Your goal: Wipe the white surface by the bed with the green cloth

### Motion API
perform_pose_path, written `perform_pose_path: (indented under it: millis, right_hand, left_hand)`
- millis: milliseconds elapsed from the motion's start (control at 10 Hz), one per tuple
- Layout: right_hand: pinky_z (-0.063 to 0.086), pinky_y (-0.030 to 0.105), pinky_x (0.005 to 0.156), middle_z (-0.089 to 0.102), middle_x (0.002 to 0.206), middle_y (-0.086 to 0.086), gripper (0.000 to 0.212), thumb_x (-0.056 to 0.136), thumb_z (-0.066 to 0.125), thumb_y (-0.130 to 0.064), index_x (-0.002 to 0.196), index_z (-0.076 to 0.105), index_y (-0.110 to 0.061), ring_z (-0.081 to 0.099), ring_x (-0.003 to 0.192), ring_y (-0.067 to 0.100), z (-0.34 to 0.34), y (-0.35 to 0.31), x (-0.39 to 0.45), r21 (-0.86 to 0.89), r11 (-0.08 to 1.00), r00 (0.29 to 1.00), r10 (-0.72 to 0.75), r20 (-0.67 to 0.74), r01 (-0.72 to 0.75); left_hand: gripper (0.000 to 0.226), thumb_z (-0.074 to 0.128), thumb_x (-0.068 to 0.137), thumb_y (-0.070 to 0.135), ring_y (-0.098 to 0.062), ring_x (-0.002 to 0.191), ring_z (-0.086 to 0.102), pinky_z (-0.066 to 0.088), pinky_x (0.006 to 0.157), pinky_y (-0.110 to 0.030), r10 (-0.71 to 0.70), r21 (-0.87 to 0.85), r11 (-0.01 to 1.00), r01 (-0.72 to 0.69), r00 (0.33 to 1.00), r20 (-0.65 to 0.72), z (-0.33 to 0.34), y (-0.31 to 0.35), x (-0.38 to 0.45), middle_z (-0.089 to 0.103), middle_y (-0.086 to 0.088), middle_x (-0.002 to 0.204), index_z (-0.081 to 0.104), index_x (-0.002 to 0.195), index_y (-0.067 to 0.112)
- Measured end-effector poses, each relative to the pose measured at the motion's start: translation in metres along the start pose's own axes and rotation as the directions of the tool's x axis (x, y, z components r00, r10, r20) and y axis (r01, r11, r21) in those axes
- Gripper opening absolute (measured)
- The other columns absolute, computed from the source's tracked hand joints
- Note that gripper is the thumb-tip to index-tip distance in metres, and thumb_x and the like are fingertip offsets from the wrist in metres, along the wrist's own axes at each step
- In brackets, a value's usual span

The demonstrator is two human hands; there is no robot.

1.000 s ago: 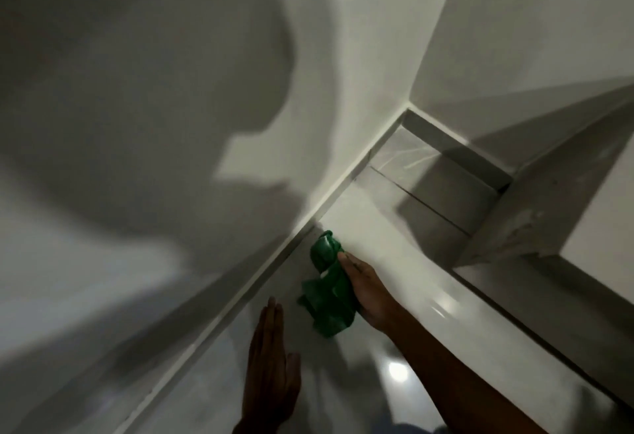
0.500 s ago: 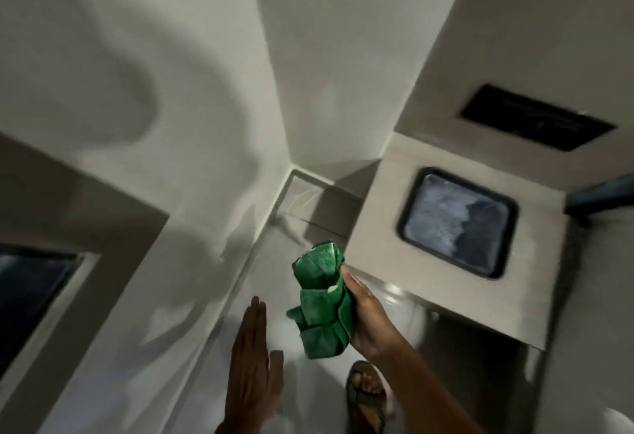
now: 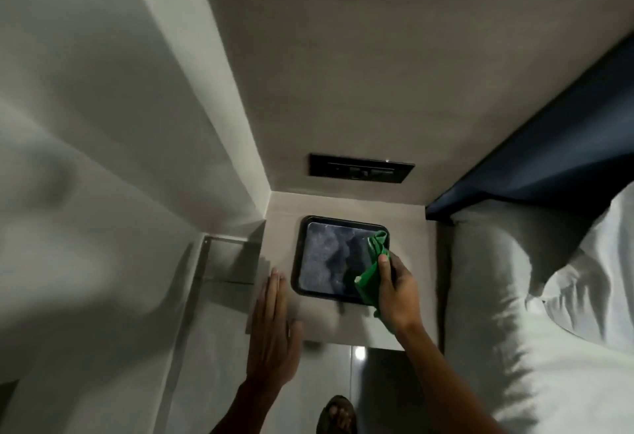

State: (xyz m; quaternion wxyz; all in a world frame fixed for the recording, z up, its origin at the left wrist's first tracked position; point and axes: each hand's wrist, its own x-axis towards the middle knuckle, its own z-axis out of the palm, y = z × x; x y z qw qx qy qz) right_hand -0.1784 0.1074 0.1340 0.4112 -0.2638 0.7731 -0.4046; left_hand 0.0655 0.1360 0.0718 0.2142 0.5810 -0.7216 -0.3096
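The white bedside surface (image 3: 404, 228) fills the middle of the view, wedged between the wall and the bed. A black-rimmed dark tray (image 3: 326, 255) lies on it. My right hand (image 3: 399, 289) grips the crumpled green cloth (image 3: 372, 270), which hangs over the tray's right edge. My left hand (image 3: 272, 334) is flat with fingers straight, over the surface's front left corner, holding nothing.
The bed with white pillows (image 3: 514, 296) and a dark blue headboard (image 3: 549, 159) lies to the right. A black switch panel (image 3: 360, 168) sits on the back wall. White wall (image 3: 103, 159) closes the left. My sandalled foot (image 3: 338, 414) stands on glossy floor below.
The view has swung right from the floor corner to the bedside surface. My right hand has carried the green cloth over the tray's right side; my left hand moved along to the surface's front left corner.
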Motion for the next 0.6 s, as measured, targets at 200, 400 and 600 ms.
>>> perform_pose_path:
  millis: [200, 400, 600]
  right_hand:
    - [0.05, 0.048, 0.119, 0.058, 0.16, 0.011, 0.054, 0.115, 0.033, -0.047, 0.16, 0.049, -0.023, 0.058, 0.143, 0.034, 0.038, 0.066, 0.074, -0.435, 0.892, 0.988, -0.149, -0.032, 0.12]
    - [0.004, 0.056, 0.137, -0.002, 0.182, 0.01, 0.071, 0.11, 0.008, -0.053, 0.173, 0.002, -0.02, -0.003, 0.169, 0.03, 0.071, 0.14, 0.092, -0.836, 0.459, 0.949, -0.23, 0.215, 0.301]
    - [0.004, 0.057, 0.137, -0.003, 0.182, 0.01, 0.072, 0.111, 0.014, -0.052, 0.173, 0.003, -0.018, -0.005, 0.169, 0.031, 0.071, 0.137, 0.095, -0.819, 0.476, 0.943, -0.248, 0.223, 0.319]
  left_hand:
    - [0.078, 0.04, 0.097, 0.027, -0.029, 0.17, 0.019, 0.023, 0.136, -0.056, 0.123, 0.094, 0.987, -0.129, 0.99, 0.068, 0.061, -0.011, 0.083, 0.021, -0.016, 0.182, 0.028, 0.17, 0.003]
    - [0.084, 0.039, 0.097, 0.036, -0.035, 0.17, 0.014, 0.024, 0.134, -0.061, 0.138, 0.321, 0.924, -0.207, 0.965, 0.224, 0.1, -0.052, 0.128, 0.015, -0.019, 0.182, 0.022, 0.171, 0.0]
    - [0.093, 0.045, 0.092, 0.039, -0.036, 0.171, 0.009, 0.017, 0.135, -0.063, 0.146, 0.385, 0.89, -0.246, 0.952, 0.27, 0.103, -0.055, 0.132, 0.009, -0.019, 0.183, 0.017, 0.172, -0.001]
